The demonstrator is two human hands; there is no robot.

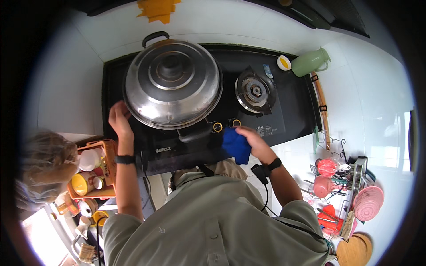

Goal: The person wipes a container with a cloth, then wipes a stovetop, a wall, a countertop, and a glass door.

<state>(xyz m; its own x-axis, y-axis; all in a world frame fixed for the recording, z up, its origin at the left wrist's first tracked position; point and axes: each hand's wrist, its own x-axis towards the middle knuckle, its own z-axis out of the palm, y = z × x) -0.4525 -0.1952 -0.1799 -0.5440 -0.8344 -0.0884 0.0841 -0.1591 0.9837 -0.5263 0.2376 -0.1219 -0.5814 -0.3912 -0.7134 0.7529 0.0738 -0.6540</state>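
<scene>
On the left of a black glass gas stove (293, 103) sits a large wok (189, 133) under a domed steel lid (143, 83) with a black knob (171, 66). Beside the left rim of the lid is my left hand (119, 118), its fingers loosely curled and nothing visible in them. Whether its fingertips touch the rim, I cannot tell. My right hand (254, 141) grips a folded blue cloth (235, 144) at the stove's front edge, just below the two control knobs (218, 127). The wok's long black handle points toward me, its far loop handle toward the wall.
A bare burner (256, 90) is right of the wok. Behind it stand a small white bowl (284, 63) with yellow contents and a green jug (308, 62). An orange basket (111, 166) of containers is at left. A utensil rack (356, 186) stands at right.
</scene>
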